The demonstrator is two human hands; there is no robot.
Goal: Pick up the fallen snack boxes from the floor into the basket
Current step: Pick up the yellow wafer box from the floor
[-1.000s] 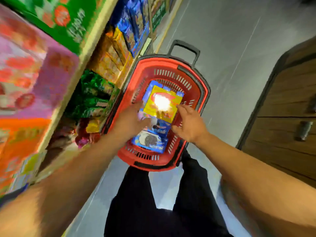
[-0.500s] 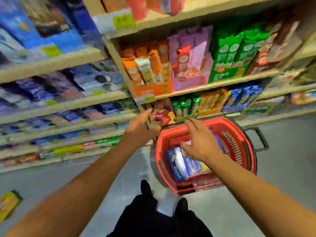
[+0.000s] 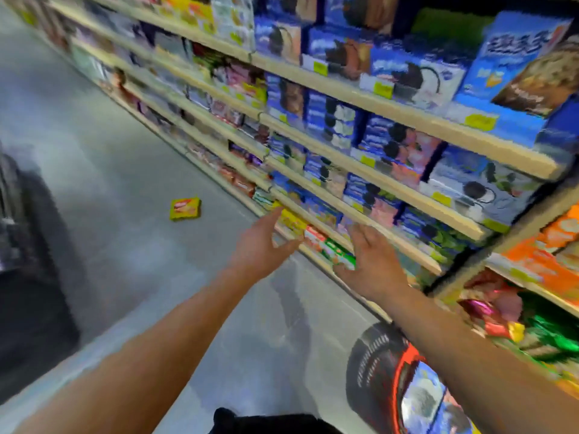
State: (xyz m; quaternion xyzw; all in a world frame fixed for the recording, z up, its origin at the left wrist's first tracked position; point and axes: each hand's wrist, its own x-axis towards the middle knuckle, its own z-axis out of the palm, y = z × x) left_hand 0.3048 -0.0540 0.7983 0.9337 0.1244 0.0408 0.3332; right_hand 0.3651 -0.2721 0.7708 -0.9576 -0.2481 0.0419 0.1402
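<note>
Head view: both hands are released and carry nothing, left hand [image 3: 263, 245] and right hand [image 3: 372, 264] stretched toward the shelf edge. One yellow snack box [image 3: 185, 208] lies on the floor [image 3: 94, 183], well apart from the red basket [image 3: 404, 393]. Reaching carelessly could knock shelf packets [image 3: 332, 245] down; motion blur suggests haste.

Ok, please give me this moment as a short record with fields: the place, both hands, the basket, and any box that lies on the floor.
place: shop aisle, shelves of snack boxes on the right
left hand: open, fingers spread, holds nothing
right hand: open, holds nothing
red basket: on the floor at lower right, partly cut off by the frame, packets inside
yellow box: lies alone on the grey floor, ahead of the left hand, not touched
task state: at least this one box not yet picked up
</note>
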